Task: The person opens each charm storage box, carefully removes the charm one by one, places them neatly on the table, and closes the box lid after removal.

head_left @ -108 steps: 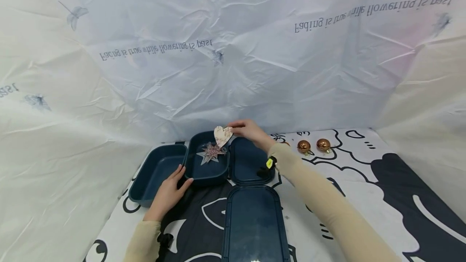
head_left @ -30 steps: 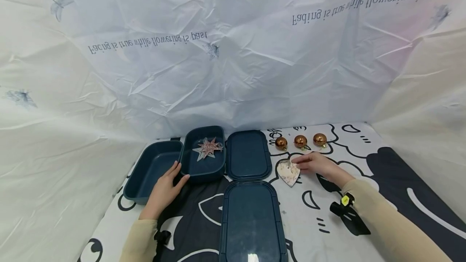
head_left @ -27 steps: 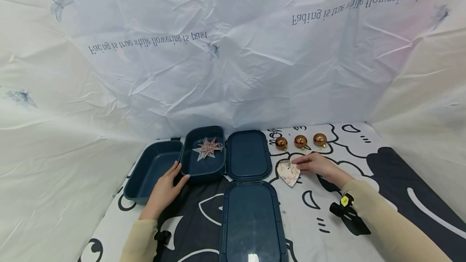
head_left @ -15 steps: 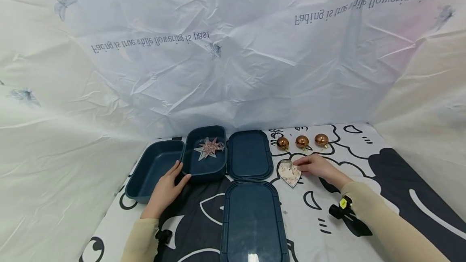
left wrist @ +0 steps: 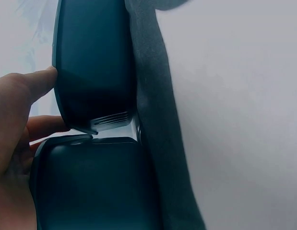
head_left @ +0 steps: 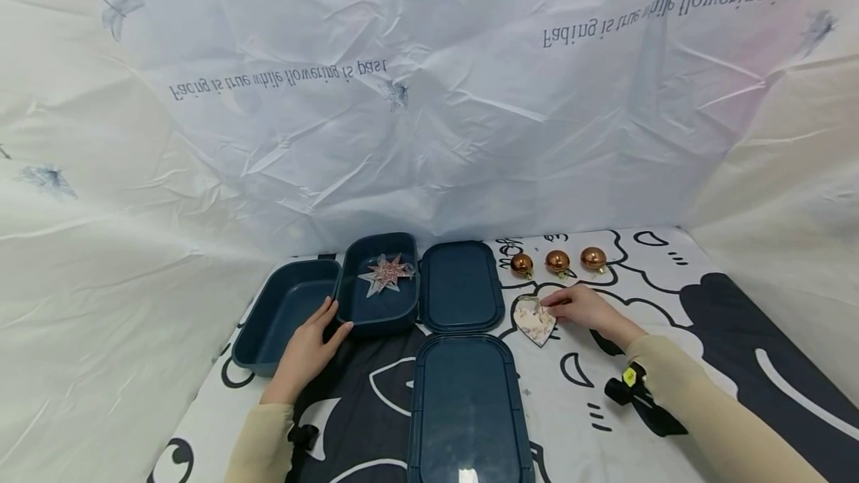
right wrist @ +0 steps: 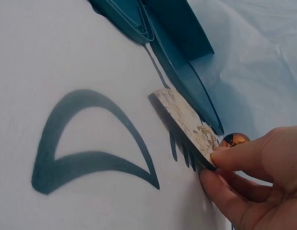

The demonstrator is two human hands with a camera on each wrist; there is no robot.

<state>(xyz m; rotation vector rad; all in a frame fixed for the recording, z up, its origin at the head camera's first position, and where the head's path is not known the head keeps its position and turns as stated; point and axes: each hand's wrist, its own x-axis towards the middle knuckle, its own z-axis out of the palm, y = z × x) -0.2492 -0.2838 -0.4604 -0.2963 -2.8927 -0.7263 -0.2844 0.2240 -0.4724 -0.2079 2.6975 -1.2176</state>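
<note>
My right hand (head_left: 585, 308) pinches a pale, floral-patterned heart ornament (head_left: 535, 321) by its edge, low over the right side of the cloth. In the right wrist view the thumb (right wrist: 254, 152) lies on the heart's upper face, with the index finger beneath. My left hand (head_left: 310, 352) rests with extended fingers at the adjoining rims of two dark-blue boxes. Its thumb (left wrist: 42, 82) touches the middle box's rim. Inside that middle box (head_left: 376, 310) lies a clear and pink glitter star ornament (head_left: 387, 274). The left box (head_left: 282, 326) shows a bare floor.
Two dark-blue lids, a far one (head_left: 461, 285) and a near one (head_left: 470, 408), lie right of the boxes. Behind the heart sit three copper baubles (head_left: 557, 262) in a row. A white sheet (head_left: 436, 147) hangs at the back; a black-and-white cloth (head_left: 644, 386) covers the table.
The right hand has carried the heart from above the middle box rightward and down to the cloth, and has barely moved in the last second. The left hand stays at the boxes.
</note>
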